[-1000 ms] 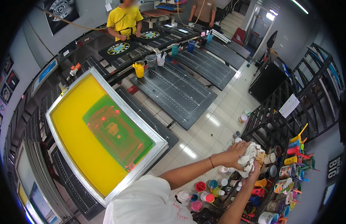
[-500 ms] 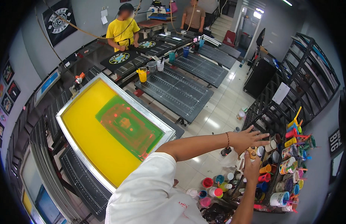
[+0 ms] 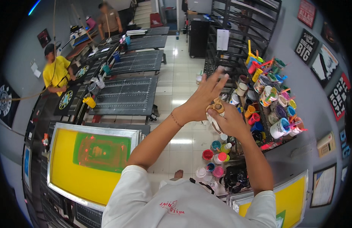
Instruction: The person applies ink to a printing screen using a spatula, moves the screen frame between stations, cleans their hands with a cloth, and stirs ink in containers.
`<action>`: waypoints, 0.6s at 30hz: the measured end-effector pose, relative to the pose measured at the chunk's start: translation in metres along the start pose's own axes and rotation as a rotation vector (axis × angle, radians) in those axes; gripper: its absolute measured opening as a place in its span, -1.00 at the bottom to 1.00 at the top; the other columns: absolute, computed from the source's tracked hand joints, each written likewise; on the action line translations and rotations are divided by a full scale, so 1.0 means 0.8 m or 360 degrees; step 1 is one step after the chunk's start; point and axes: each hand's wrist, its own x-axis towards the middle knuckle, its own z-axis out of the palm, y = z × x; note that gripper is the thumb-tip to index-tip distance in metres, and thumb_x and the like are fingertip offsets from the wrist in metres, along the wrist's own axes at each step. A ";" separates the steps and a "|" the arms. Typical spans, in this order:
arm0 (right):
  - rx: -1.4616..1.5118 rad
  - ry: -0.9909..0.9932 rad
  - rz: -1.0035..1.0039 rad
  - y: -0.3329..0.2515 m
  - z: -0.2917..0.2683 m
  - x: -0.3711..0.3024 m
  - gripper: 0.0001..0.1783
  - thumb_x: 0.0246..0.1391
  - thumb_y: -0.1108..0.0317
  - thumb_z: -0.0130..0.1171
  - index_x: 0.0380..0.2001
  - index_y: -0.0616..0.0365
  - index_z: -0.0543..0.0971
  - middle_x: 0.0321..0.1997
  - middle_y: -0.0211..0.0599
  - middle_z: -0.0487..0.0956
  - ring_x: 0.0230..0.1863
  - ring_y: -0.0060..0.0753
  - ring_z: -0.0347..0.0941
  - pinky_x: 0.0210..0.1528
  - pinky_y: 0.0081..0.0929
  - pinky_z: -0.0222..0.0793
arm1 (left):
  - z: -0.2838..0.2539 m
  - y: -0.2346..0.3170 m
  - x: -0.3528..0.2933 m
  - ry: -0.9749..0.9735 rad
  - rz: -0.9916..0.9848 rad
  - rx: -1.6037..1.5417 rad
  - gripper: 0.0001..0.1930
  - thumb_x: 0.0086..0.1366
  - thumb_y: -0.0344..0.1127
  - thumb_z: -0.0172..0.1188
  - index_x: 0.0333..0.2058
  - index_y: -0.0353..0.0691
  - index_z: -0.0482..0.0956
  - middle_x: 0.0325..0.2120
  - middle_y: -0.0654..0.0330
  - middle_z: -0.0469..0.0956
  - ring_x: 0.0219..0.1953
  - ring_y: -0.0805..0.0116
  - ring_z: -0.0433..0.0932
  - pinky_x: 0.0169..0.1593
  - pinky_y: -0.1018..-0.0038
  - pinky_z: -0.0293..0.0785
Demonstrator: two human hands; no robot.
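My right hand (image 3: 230, 119) is closed around what looks like a roll of tan tape (image 3: 218, 106), its thumb lying across the front. A pale strip or edge hangs below the roll, partly covered by the fingers. Just left of it, my left hand (image 3: 205, 95) is raised with its fingers stretched out and apart. The heel of that hand is close to or against the roll; I cannot tell which. Left of my left forearm lies a framed printing screen (image 3: 78, 150) with yellow mesh and a green patterned area.
At right, a rack (image 3: 265, 140) carries several paint tubs, with more pots (image 3: 207, 154) on the floor beside it. Flat black printing boards (image 3: 124, 95) line the left. A person in yellow (image 3: 56, 74) stands at the boards; another in brown (image 3: 110, 21) is farther back.
My view has swung to the right. Both hands have come together in front of me, the right still gripping the tape roll and the left still spread beside it.
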 end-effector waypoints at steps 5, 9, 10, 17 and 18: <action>0.0245 0.0121 0.0145 -0.019 -0.016 -0.015 -0.64 0.23 0.08 0.15 -0.27 0.21 0.63 -0.55 -0.21 0.60 -0.47 -0.31 0.57 -0.35 -0.33 0.40 | -0.004 0.038 0.014 0.0059 0.0090 -0.0240 0.42 -0.18 0.08 0.54 0.44 -0.16 -0.36 0.46 -0.13 -0.34 0.49 -0.14 -0.28 0.41 -0.18 -0.32; 0.0666 0.0305 0.0357 0.003 -0.004 -0.015 -0.63 0.25 0.07 0.16 -0.29 0.21 0.60 -0.52 -0.28 0.60 -0.44 -0.44 0.52 -0.32 -0.41 0.39 | 0.029 0.034 0.002 0.0136 -0.0059 -0.0368 0.46 -0.26 0.01 0.57 0.44 -0.17 -0.38 0.46 -0.11 -0.32 0.49 -0.14 -0.26 0.41 -0.17 -0.34; 0.0621 0.0291 0.0301 0.007 -0.003 -0.015 -0.63 0.25 0.07 0.16 -0.33 0.21 0.59 -0.50 -0.32 0.60 -0.44 -0.48 0.50 -0.31 -0.44 0.38 | 0.031 0.033 0.002 0.0132 -0.0069 -0.0382 0.46 -0.26 -0.04 0.56 0.44 -0.19 -0.38 0.45 -0.12 -0.29 0.48 -0.15 -0.24 0.41 -0.17 -0.37; 0.0598 0.0501 0.0327 0.012 0.020 -0.012 -0.65 0.26 0.12 0.16 -0.24 0.22 0.66 -0.38 -0.32 0.66 -0.38 -0.51 0.52 -0.27 -0.45 0.41 | 0.052 0.015 -0.009 0.0107 -0.0006 -0.0533 0.36 -0.10 0.02 0.53 0.43 -0.27 -0.33 0.44 -0.21 -0.34 0.49 -0.09 -0.38 0.47 0.16 -0.36; 0.0572 0.0585 0.0179 0.025 0.027 -0.009 -0.64 0.30 0.14 0.12 -0.21 0.26 0.65 -0.39 -0.40 0.65 -0.39 -0.61 0.48 -0.30 -0.51 0.39 | 0.070 0.007 -0.017 0.0122 -0.0086 -0.0530 0.35 -0.11 0.03 0.54 0.43 -0.29 -0.30 0.42 -0.28 -0.33 0.48 -0.16 -0.36 0.47 0.14 -0.32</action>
